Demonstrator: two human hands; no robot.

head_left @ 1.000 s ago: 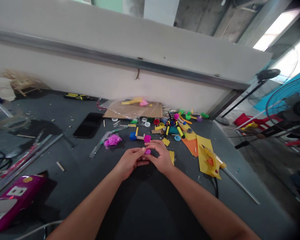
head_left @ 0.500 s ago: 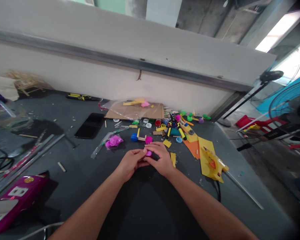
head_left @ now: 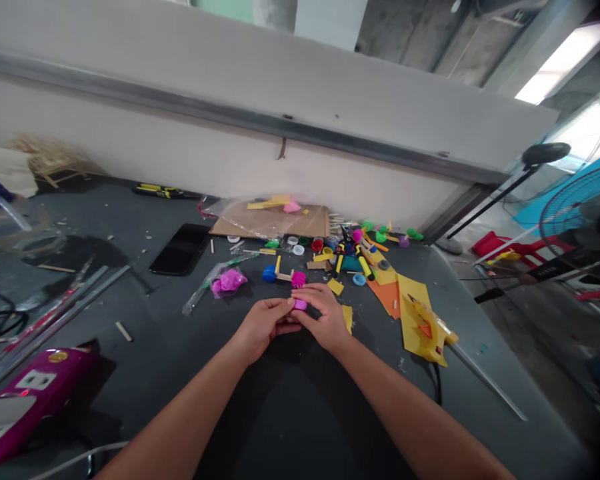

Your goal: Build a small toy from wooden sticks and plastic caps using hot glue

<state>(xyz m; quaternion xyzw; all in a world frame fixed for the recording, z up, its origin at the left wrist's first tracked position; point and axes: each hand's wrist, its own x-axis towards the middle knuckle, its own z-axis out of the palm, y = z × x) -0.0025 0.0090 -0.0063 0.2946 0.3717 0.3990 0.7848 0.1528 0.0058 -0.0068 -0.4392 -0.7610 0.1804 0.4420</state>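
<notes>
Both hands meet over the table around a small purple piece of clay [head_left: 300, 305], matching the colour of the soft purple lump [head_left: 229, 281] in a clear bag to the left. My left hand [head_left: 264, 327] pinches its left side between thumb and fingers. From the right, my right hand [head_left: 324, 317] curls its fingers and thumb round the same piece, which is partly hidden. Just beyond the fingertips stands a small assembly of wooden sticks with a blue bottle cap [head_left: 269, 273] and a magenta cap [head_left: 299, 279].
A black phone [head_left: 181, 249] lies left of the bag. Bottle caps, cutters [head_left: 364, 263] and sticks crowd the back right. A yellow glue gun [head_left: 427, 328] rests on yellow sheets at right; a purple power strip [head_left: 40, 393] sits front left. Cardboard [head_left: 270, 221] lies by the wall.
The purple piece shows slightly more between my fingers, and its angle has shifted a little. Both hands stay in nearly the same place; the camera view has moved slightly.
</notes>
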